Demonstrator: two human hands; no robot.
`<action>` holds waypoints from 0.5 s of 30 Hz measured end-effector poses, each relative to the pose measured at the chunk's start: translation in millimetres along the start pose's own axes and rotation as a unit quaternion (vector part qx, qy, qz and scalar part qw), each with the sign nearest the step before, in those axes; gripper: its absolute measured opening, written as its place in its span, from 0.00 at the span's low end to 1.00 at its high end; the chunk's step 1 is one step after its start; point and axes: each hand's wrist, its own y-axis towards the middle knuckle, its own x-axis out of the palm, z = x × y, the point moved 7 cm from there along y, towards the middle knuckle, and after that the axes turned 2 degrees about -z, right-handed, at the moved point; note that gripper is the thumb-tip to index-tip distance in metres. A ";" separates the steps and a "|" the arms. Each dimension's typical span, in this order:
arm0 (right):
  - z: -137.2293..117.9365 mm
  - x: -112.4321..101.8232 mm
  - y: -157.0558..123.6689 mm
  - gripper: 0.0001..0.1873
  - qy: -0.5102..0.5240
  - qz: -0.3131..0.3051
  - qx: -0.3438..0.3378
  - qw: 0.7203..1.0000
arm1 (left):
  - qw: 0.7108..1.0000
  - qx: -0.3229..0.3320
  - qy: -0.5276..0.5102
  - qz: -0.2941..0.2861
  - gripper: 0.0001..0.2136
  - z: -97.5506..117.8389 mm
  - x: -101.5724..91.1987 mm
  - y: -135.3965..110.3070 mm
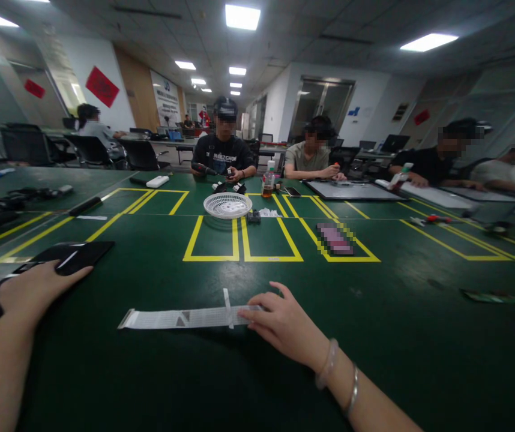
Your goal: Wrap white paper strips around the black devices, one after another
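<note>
My left hand [36, 294] lies at the left on a flat black sheet-like thing [90, 251], thumb stretched along it. The other fingertips are hidden, and the hand appears to grip it. In front of me a pale flat ribbon cable [162, 319] stretches across the green table, with a connector at its left end. A thin whitish strip [227, 303] crosses it near the right end. My right hand [280, 321], wearing two bracelets, has its thumb and fingers closed around that right end, which they partly cover.
A white round basket [227, 206] stands beyond the cable, near a bottle [268, 183]. Yellow tape [239, 240] marks areas on the green table [185, 378]. A blurred pinkish thing [335, 238] lies right of centre. Black cables [9, 204] lie at the left. Several people sit opposite.
</note>
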 end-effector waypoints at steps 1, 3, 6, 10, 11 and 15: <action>-0.3 -0.5 -0.2 0.17 0.000 0.000 0.000 1.000 | 0.999 -0.025 0.019 0.044 0.28 1.1 -6.3 2.0; -0.9 -1.4 -0.3 0.17 0.002 0.001 -0.002 1.000 | 0.974 -0.140 0.071 0.164 0.26 4.3 -24.4 2.2; -3.1 -2.8 -0.3 0.18 0.009 0.003 -0.007 1.000 | 0.960 -0.175 0.081 0.203 0.40 47.9 -31.1 11.4; -8.8 -6.1 -0.1 0.17 0.016 0.010 -0.023 1.000 | 0.985 0.045 0.100 0.133 0.39 164.7 -13.9 30.4; -10.4 -6.9 -0.1 0.17 0.019 0.012 -0.028 0.999 | 0.983 0.101 0.110 0.110 0.37 193.4 -5.5 31.0; -15.3 -8.5 -0.5 0.17 0.034 0.029 -0.047 0.998 | 0.965 0.233 0.118 0.020 0.35 277.0 35.4 23.9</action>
